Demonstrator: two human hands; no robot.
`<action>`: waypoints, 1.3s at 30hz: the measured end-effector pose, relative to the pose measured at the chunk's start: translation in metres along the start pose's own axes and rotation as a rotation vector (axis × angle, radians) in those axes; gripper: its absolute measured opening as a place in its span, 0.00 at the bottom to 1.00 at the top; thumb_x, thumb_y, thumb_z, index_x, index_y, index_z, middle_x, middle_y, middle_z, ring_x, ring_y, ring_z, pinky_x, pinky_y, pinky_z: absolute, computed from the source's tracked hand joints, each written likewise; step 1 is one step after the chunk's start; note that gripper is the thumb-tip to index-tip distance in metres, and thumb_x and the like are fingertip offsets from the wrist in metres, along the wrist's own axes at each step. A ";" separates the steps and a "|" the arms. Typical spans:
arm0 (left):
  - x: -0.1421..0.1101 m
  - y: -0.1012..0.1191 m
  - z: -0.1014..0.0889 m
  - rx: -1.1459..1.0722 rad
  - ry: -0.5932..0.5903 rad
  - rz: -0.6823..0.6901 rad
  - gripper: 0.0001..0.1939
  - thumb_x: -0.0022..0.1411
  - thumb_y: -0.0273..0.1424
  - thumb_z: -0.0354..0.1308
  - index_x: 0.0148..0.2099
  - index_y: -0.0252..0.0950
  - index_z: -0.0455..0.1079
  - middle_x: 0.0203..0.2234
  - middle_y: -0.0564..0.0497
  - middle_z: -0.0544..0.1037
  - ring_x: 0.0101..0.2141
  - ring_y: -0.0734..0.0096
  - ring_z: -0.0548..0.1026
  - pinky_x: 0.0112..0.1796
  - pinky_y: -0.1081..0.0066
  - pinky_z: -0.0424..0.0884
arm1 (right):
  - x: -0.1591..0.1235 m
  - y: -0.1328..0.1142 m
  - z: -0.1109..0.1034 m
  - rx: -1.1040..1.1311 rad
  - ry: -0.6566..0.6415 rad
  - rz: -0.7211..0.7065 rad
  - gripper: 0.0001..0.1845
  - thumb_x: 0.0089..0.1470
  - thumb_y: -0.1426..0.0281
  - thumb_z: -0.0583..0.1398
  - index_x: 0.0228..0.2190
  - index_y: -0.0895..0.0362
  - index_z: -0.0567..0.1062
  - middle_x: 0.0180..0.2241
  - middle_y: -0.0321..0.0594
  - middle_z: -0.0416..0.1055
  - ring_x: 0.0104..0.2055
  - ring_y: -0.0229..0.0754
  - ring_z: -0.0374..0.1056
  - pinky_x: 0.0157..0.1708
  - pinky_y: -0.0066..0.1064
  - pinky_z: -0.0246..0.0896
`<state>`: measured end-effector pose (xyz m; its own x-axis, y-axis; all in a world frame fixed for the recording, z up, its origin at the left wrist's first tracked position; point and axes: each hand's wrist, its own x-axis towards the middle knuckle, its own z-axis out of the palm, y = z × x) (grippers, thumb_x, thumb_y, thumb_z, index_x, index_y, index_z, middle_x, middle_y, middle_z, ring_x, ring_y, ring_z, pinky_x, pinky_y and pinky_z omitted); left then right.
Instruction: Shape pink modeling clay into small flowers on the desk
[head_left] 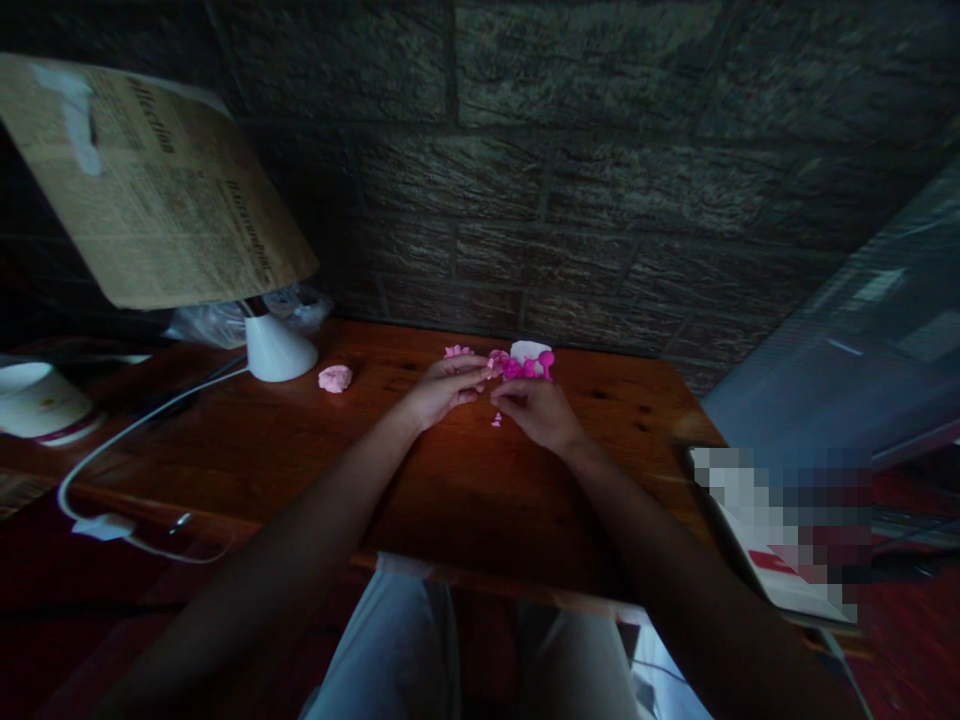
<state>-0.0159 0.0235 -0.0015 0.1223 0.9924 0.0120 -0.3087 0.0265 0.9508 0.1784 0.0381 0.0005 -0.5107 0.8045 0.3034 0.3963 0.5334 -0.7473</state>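
Observation:
Both my hands are close together over the wooden table. My left hand (448, 390) has its fingers closed at a small pale pink piece of clay (492, 365). Opposite it, my right hand (543, 408) is closed in a pinch, and what lies between its fingertips is too small to make out. Just beyond the hands are bright magenta shapes (516, 370) and a magenta piece with a round end (547, 362). A white item (530, 349) lies behind them. More pink clay (457, 351) shows past my left fingers. Tiny pink bits (496, 420) rest below the fingertips.
A pink clay lump (335, 378) sits left on the table (480, 500), near a lamp base (279, 350) with a newsprint shade (165, 190). A white cord (142, 410) hangs over the edge. A cup-like container (41, 400) stands far left. A stone-block wall (487, 180) rises behind.

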 end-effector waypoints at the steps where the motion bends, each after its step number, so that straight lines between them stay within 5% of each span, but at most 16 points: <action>1: 0.000 0.000 0.000 0.001 0.001 -0.001 0.13 0.53 0.29 0.76 0.42 0.36 0.83 0.37 0.49 0.82 0.32 0.79 0.76 0.32 0.78 0.69 | 0.000 -0.001 0.000 -0.004 0.001 -0.003 0.09 0.58 0.76 0.64 0.32 0.53 0.85 0.37 0.39 0.85 0.38 0.44 0.80 0.46 0.38 0.73; 18: 0.002 -0.003 -0.003 -0.008 -0.001 0.009 0.15 0.51 0.30 0.77 0.41 0.36 0.83 0.36 0.50 0.81 0.33 0.79 0.75 0.32 0.79 0.68 | 0.000 -0.003 -0.003 0.006 0.059 -0.034 0.10 0.61 0.70 0.62 0.36 0.54 0.85 0.38 0.41 0.85 0.39 0.45 0.79 0.44 0.38 0.72; 29: 0.002 -0.001 -0.001 -0.001 -0.006 0.004 0.16 0.48 0.32 0.78 0.41 0.36 0.83 0.35 0.50 0.81 0.32 0.79 0.74 0.30 0.80 0.68 | 0.005 0.017 -0.002 0.353 0.115 0.090 0.12 0.51 0.58 0.69 0.34 0.52 0.86 0.35 0.40 0.84 0.34 0.43 0.76 0.37 0.37 0.71; 39: 0.001 -0.002 0.000 -0.020 -0.008 0.004 0.15 0.49 0.32 0.78 0.40 0.36 0.83 0.35 0.50 0.81 0.33 0.78 0.75 0.32 0.79 0.67 | 0.004 0.008 0.000 0.505 0.164 0.126 0.16 0.44 0.55 0.72 0.32 0.52 0.84 0.36 0.40 0.84 0.33 0.43 0.75 0.33 0.35 0.69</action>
<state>-0.0154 0.0247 -0.0030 0.1282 0.9916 0.0184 -0.3279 0.0249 0.9444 0.1797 0.0459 -0.0040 -0.3414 0.9059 0.2506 0.0106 0.2703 -0.9627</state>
